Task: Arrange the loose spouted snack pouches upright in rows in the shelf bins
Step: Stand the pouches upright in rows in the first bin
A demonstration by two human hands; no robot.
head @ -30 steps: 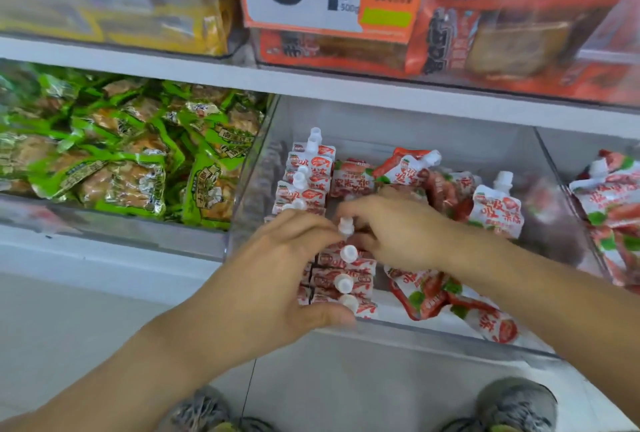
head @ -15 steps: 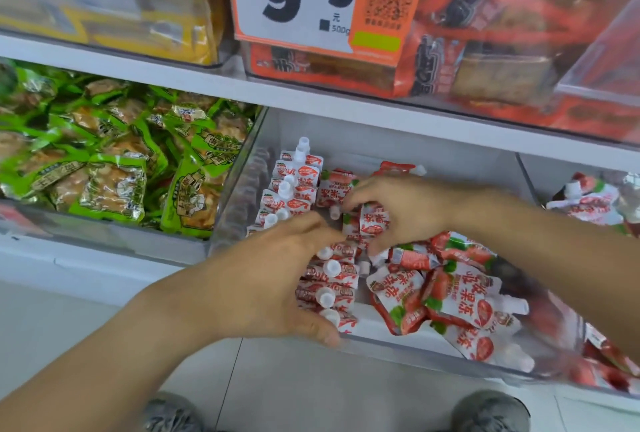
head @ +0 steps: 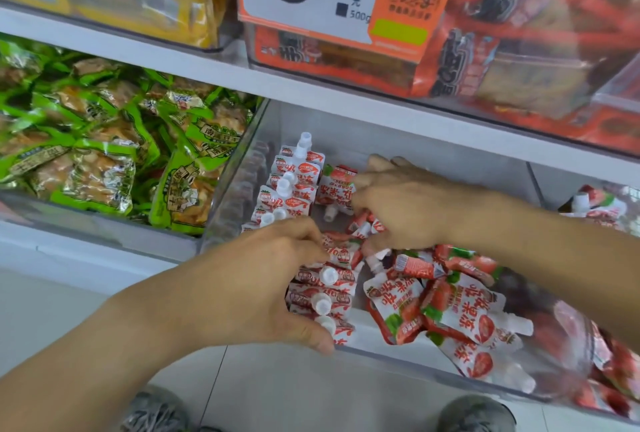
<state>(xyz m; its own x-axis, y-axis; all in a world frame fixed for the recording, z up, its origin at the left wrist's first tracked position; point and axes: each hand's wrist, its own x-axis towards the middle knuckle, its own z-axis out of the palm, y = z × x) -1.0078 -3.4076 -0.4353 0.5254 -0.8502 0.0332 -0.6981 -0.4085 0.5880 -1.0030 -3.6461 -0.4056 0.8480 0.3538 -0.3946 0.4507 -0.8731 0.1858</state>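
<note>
We observe the left hand (head: 263, 286) curled against a row of upright pouches (head: 322, 296) at the clear bin (head: 398, 360) front. The right hand (head: 405, 203) pinches one pouch (head: 334, 189) mid-bin. Loose pouches (head: 460, 314) lie heaped beside them.

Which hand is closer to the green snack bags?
Left. The left hand is in the pouch bin just beside the green snack bags; the right hand is farther over, deeper in that bin.

red-white spouted pouches (head: 304, 186) upright in the clear bin (head: 398, 357) (others loose).
</note>
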